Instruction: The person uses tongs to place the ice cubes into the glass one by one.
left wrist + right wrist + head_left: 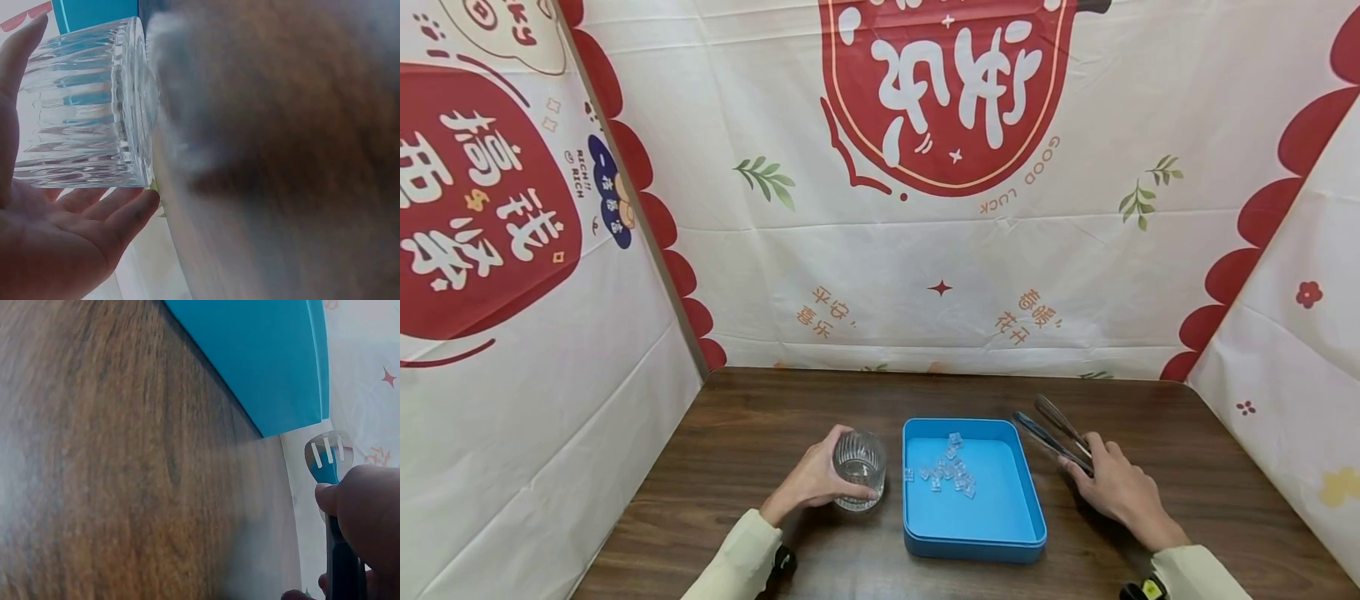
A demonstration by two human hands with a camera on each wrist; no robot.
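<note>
A clear ribbed drinking glass (860, 460) is held by my left hand (811, 477), thumb on the near side and fingers around the far left. In the left wrist view the glass (87, 106) has its thick base close to the tabletop. My right hand (1122, 490) grips metal tongs (1039, 432), their two arms spread apart and pointing up and left beside the tray. The right wrist view shows a slotted tong head (322, 456) beyond the thumb. Between the hands, a blue rectangular tray (1000, 504) holds several small clear cubes (960, 479), mostly bunched left of its middle.
The brown wood-grain table (760, 408) carries the tray and ends at a printed white cloth (880, 275) at the back. More cloth hangs along the left and right sides. The tray's raised walls stand between the glass and the tongs.
</note>
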